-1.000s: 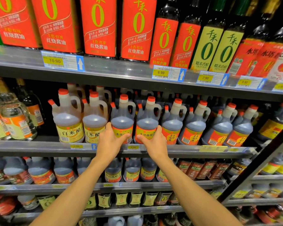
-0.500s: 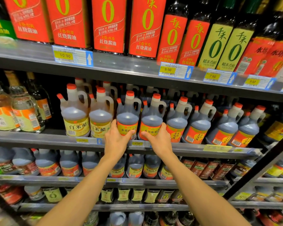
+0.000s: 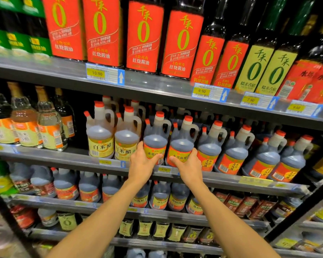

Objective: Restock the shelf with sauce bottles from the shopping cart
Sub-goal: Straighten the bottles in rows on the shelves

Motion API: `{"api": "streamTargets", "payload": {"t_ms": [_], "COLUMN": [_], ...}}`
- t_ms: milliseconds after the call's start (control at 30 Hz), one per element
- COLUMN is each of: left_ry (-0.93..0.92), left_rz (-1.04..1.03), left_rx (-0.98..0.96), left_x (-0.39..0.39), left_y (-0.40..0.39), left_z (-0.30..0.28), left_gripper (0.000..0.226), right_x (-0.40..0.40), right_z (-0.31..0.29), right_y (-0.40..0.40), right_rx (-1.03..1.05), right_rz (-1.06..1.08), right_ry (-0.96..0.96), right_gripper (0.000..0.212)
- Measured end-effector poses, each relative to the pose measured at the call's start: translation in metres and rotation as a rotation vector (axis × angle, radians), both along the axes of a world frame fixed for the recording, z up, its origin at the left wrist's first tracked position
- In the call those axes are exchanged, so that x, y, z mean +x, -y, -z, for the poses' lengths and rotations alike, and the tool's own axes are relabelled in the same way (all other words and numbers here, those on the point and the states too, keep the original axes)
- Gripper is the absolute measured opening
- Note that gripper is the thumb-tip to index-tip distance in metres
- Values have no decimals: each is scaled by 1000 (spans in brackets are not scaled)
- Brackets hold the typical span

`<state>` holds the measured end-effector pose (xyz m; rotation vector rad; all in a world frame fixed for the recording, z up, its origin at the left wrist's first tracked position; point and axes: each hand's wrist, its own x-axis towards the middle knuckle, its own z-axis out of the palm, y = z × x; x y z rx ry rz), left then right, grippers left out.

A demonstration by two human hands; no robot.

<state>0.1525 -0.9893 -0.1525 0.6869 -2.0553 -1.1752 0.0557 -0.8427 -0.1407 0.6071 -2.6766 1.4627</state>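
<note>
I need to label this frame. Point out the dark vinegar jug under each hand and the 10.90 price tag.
Left-hand dark vinegar jug point(image 3: 155, 138): head view, on its dark body above the label.
Right-hand dark vinegar jug point(image 3: 182, 144): head view, on its dark body above the label.
10.90 price tag point(image 3: 97, 73): head view, on the yellow price patch.

Two hands point(image 3: 144, 164); four red-label cartons point(image 3: 103, 32).

The vinegar jugs point(image 3: 155, 138) looked like translucent matt plastic with smooth red caps and glossy paper labels. The shelf point(image 3: 63, 159) edge was grey, faintly shiny metal; the far-left bottles point(image 3: 49, 125) were clear glass.
</note>
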Motion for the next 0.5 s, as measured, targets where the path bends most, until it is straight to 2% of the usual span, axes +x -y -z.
{"api": "streamTargets", "payload": {"t_ms": [167,500], "left_ry": [2,2], "left_rz": [-16,-5], "left_rx": [-14,-30], "left_x": [0,0], "left_y": [-2,1], "left_z": [-1,1], "left_gripper": [80,79], "right_x": [0,-1], "right_z": [-2,-1], "right_y": [0,-2], "right_rx": [9,-16], "right_rz": [-3,-10], "right_ry": [9,-4], "right_gripper": [66,59]}}
